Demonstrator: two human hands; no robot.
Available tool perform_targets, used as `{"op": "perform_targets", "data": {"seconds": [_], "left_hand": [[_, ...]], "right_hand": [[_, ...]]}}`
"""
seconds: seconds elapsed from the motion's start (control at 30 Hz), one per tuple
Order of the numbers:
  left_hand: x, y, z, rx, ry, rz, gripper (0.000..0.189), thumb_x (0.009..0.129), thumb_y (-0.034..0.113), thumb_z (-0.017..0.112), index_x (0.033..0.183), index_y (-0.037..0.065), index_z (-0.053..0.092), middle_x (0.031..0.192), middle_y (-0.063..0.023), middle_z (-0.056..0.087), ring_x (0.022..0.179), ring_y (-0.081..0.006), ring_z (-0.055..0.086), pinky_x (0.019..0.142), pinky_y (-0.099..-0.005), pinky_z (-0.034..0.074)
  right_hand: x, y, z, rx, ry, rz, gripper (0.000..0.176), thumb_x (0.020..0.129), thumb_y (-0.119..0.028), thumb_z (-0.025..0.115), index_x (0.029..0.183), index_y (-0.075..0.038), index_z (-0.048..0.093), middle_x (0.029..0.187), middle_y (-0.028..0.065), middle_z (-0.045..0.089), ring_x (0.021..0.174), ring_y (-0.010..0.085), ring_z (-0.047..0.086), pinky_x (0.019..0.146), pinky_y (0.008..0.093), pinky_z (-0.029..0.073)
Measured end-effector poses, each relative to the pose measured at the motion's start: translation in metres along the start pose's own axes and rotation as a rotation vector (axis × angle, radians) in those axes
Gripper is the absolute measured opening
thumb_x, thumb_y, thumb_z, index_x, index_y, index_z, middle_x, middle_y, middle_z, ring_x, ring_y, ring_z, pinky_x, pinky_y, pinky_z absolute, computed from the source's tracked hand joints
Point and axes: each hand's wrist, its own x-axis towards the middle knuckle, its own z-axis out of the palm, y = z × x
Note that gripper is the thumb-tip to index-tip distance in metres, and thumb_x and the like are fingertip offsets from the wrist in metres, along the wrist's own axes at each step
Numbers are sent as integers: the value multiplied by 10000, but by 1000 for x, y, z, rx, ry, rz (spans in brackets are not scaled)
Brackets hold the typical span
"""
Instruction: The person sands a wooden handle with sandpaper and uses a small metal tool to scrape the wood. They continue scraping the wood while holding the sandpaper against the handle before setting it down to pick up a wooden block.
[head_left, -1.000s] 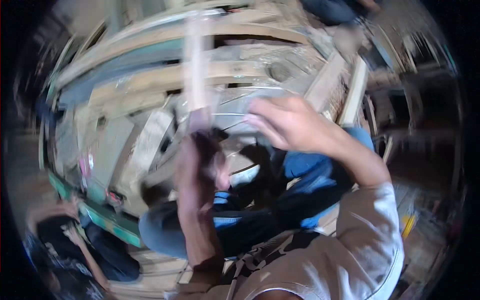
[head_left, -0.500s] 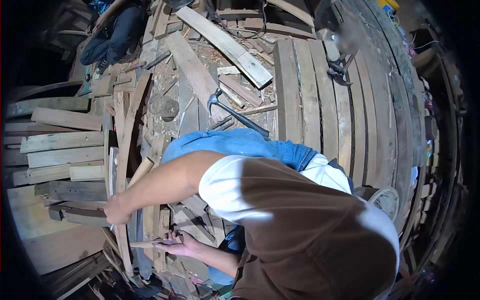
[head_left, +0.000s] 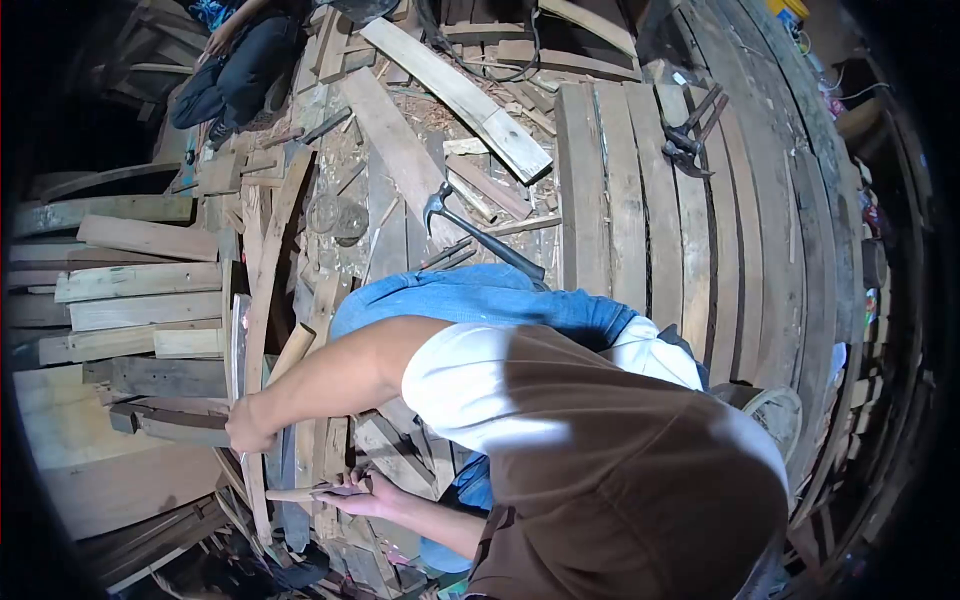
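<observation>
My right hand (head_left: 250, 426) is closed at the edge of a long, narrow wooden strip (head_left: 255, 490); what its fingers hold is hidden. Nearer my body, my left hand (head_left: 362, 496) is turned partly palm up, its fingers round a thin wooden piece (head_left: 290, 494) that points toward the strip. Beside my right forearm a rounded wooden handle (head_left: 293, 352) sticks up at a slant. A claw hammer (head_left: 485, 238) lies beyond my jeans-covered leg (head_left: 450, 295), its head on a flat board (head_left: 395, 140).
Short planks (head_left: 140, 283) lie in rows at the left. A slatted wooden platform (head_left: 620, 190) on the right bears another hammer (head_left: 686, 140). A pale board (head_left: 460, 95) lies among chips and offcuts. Another person's dark-trousered leg (head_left: 245, 85) is at the upper left.
The whole view has shifted slightly, so the scene sits a little further right and lower. Both hands keep nearly the same places and poses against the wood.
</observation>
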Motion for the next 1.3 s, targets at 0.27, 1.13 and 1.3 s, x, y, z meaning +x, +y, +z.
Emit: {"op": "perform_targets", "data": {"seconds": [0.27, 1.13, 1.3], "left_hand": [[-15, 52, 21, 202, -327, 180, 575, 988, 482, 477, 1440, 134, 404, 716, 18, 430, 545, -69, 323, 463, -202, 256], [-48, 59, 40, 272, -486, -229, 719, 769, 28, 678, 1426, 6, 386, 774, -22, 570, 466, -60, 484, 399, -211, 345], [-41, 52, 37, 493, -588, -18, 732, 807, 25, 658, 1450, -45, 316, 1170, -142, 587, 1057, -147, 539, 921, -280, 421]], "right_hand": [[-29, 11, -10, 165, 154, -224, 325, 868, -312, 555, 794, -35, 708, 814, 208, 683, 799, 394, 664, 701, 493, 536], [-133, -21, -65, 142, -118, -211, 240, 893, -171, 642, 714, -42, 546, 527, 115, 508, 441, 312, 531, 412, 402, 408], [-128, -24, -60, 53, -104, -222, 239, 885, -199, 658, 722, -61, 550, 529, 85, 510, 435, 289, 539, 400, 391, 412]]}}
